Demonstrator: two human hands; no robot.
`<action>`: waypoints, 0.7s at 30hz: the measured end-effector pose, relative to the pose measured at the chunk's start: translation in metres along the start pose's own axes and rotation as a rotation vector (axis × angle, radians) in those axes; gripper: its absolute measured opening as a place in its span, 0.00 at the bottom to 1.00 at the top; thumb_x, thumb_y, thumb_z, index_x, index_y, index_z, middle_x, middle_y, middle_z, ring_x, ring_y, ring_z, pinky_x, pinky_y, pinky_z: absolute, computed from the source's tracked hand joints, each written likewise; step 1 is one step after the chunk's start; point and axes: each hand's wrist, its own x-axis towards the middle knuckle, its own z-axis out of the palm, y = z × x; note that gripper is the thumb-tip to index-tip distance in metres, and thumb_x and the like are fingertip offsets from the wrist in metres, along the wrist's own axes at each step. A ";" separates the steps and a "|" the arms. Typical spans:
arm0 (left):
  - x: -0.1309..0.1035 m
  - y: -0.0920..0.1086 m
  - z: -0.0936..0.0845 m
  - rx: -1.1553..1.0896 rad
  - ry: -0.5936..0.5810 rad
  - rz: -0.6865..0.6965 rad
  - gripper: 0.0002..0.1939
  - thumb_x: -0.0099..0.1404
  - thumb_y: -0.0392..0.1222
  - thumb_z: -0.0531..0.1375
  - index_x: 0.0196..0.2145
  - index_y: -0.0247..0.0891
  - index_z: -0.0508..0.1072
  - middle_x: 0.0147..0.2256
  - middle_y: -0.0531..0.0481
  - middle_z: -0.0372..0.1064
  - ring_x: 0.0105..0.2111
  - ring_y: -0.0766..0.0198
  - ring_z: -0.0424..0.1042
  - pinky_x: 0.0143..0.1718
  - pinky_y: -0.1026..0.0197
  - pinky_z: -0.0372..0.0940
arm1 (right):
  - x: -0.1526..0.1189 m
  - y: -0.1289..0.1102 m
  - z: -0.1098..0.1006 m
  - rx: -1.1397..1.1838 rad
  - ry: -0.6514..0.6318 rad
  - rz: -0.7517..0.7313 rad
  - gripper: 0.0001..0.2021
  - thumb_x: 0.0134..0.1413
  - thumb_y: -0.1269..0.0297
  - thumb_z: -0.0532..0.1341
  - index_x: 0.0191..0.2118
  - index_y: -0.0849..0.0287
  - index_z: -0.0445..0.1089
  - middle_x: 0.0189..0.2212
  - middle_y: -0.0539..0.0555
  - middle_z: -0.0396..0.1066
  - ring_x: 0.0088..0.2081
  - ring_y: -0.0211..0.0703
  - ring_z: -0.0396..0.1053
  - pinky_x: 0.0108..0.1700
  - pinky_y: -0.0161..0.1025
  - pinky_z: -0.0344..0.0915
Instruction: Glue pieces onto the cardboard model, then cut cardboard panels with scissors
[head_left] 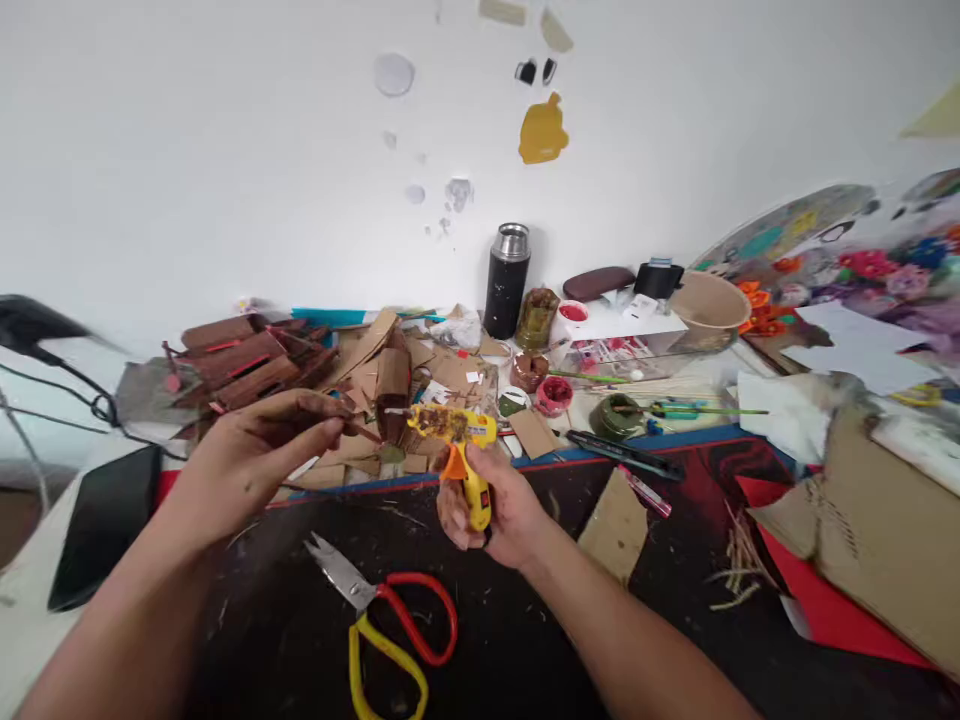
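Closed firmly round the handle of one yellow glue gun [474, 430], the right hand [499, 500] has a full grip, the orange trigger at its front. One thin brown strip [366, 432] is pinched in the left hand [251, 460], a narrow grip with thumb and fingertips nearly together. From where I stand, the strip's far end blends into the clutter, so I can't tell whether it meets the gun's nozzle; the two are close, above the near part of the bench [510, 650].

Below them lies one pair of scissors [365, 597], blades slightly parted, one handle red and one yellow. I count one phone [105, 525] on the left, one black flask [508, 285] by the wall, and two pots of red paint, a back one [574, 312] and a front one [553, 395]. One pink marker [645, 492] rests beside one loose cardboard piece [615, 525], right of the right hand. One yellow cutout [544, 132] is on the wall.
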 end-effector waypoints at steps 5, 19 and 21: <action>0.001 0.005 0.002 -0.029 -0.007 0.013 0.15 0.64 0.58 0.70 0.38 0.45 0.84 0.38 0.49 0.80 0.38 0.60 0.77 0.41 0.64 0.71 | -0.002 0.002 -0.004 -0.097 -0.002 -0.006 0.29 0.56 0.34 0.68 0.30 0.59 0.70 0.15 0.47 0.67 0.12 0.34 0.60 0.11 0.29 0.47; 0.002 0.006 0.003 -0.007 -0.007 0.029 0.14 0.64 0.57 0.70 0.37 0.44 0.84 0.37 0.49 0.81 0.37 0.61 0.78 0.38 0.65 0.71 | 0.001 -0.006 0.000 -0.333 0.296 -0.199 0.30 0.53 0.35 0.70 0.22 0.57 0.65 0.10 0.45 0.59 0.10 0.33 0.57 0.12 0.29 0.47; 0.001 0.008 0.003 -0.011 -0.008 0.043 0.14 0.64 0.57 0.69 0.37 0.44 0.84 0.37 0.49 0.82 0.36 0.61 0.78 0.37 0.65 0.71 | 0.001 -0.005 0.001 -0.387 0.301 -0.184 0.30 0.52 0.33 0.70 0.25 0.58 0.68 0.10 0.44 0.59 0.10 0.33 0.57 0.13 0.30 0.50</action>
